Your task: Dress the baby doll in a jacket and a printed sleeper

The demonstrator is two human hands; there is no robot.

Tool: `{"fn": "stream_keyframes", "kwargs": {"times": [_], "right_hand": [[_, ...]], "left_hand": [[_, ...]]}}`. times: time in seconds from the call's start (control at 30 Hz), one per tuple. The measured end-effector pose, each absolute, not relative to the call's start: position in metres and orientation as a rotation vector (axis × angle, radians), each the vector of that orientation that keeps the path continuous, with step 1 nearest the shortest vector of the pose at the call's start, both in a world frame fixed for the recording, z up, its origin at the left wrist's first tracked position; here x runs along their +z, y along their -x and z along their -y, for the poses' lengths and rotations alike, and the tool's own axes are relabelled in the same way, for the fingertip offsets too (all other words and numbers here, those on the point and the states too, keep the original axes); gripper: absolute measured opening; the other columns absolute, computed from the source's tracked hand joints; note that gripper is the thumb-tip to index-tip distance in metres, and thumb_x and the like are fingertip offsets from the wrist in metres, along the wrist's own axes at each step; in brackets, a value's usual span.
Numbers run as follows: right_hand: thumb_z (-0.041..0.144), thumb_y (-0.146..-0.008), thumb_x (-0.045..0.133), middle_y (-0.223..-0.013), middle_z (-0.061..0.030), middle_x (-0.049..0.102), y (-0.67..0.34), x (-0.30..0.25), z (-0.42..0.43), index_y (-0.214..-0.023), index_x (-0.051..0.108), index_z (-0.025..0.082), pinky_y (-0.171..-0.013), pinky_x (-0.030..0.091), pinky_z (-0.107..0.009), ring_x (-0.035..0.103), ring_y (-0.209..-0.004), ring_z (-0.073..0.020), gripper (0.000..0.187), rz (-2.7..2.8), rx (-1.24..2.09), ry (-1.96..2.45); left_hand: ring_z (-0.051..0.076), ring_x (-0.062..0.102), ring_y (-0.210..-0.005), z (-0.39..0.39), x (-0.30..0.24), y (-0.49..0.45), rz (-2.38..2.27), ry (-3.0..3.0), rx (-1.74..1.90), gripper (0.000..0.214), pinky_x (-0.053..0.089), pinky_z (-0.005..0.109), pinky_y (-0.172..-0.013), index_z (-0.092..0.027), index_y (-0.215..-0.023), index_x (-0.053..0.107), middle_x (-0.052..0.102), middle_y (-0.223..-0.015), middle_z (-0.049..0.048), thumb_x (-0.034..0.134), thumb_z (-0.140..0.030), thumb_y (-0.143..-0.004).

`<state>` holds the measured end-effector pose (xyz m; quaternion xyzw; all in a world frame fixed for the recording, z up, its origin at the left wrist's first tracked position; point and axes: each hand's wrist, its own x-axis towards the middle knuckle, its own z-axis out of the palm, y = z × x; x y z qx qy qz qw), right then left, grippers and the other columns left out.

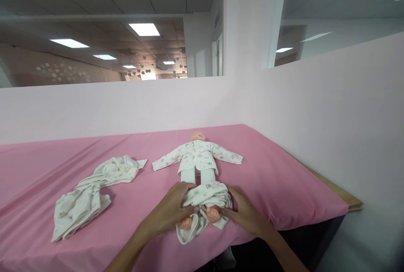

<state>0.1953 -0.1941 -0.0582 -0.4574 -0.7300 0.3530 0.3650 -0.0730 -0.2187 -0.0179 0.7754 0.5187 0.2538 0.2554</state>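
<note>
A baby doll lies on its back on the pink-covered table, its feet toward me. It wears a white patterned baby jacket with both sleeves spread sideways. Bunched around the doll's lower legs is a pair of white patterned baby pants, with both feet showing at the near end. My left hand grips the pants on the left side, fingers closed on the cloth. On the right side, my right hand is closed on the pants too, its thumb beside the doll's foot.
Other crumpled white patterned baby clothes lie to the left on the pink cloth. White walls with windows stand behind and to the right. A wooden board edge sticks out at the table's right side.
</note>
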Motion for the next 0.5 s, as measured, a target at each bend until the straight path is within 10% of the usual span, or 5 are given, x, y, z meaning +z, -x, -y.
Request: {"fn": "stream_keyframes", "kwargs": {"times": [0.5], "right_hand": [[0.042, -0.078, 0.067, -0.091, -0.0031, 0.071, -0.13, 0.015, 0.137, -0.089, 0.074, 0.023, -0.063, 0.045, -0.025, 0.061, -0.081, -0.0179, 0.023, 2.339, 1.179, 1.04]], "left_hand": [[0.013, 0.053, -0.075, 0.187, -0.029, 0.118, -0.873, -1.488, 0.844, 0.033, 0.039, 0.024, -0.068, -0.017, -0.088, 0.053, 0.057, -0.083, 0.0, 0.075, -0.038, -0.077]]}}
